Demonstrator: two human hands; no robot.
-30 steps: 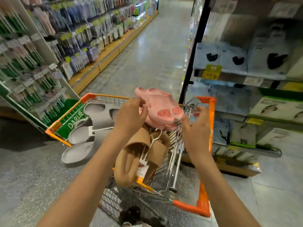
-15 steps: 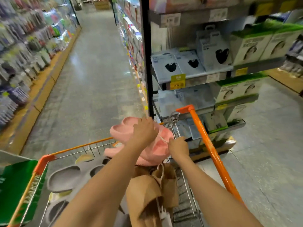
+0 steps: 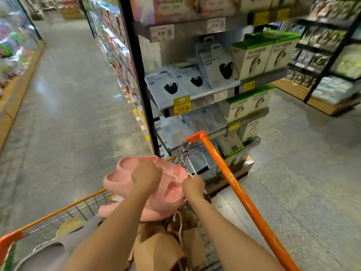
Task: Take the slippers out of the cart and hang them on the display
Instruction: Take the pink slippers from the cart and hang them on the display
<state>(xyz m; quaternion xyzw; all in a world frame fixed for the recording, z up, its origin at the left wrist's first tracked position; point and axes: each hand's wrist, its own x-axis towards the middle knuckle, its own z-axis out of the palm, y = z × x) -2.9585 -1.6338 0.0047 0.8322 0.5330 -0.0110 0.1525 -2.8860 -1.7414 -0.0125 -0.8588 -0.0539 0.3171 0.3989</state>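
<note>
Down low, tan soft slippers (image 3: pixel 162 249) and grey rubber slippers (image 3: pixel 52 253) lie in the wire cart with orange rails (image 3: pixel 244 200). Above them, the left hand (image 3: pixel 146 176) grips the top of the pink rubber slippers (image 3: pixel 125 180). The right hand (image 3: pixel 193 185) pinches their thin white plastic hanger (image 3: pixel 173 176), held over the cart. Farther off, a shelf of white face mask boxes (image 3: pixel 187 83) stands beside the long grey floor (image 3: pixel 64 106).

Bare arms, bare hands

The left hand (image 3: pixel 146 176) and right hand (image 3: pixel 193 186) wear no gloves, rings or watch; behind both wrists the forearms are uncovered, with no sleeve in view.
</note>
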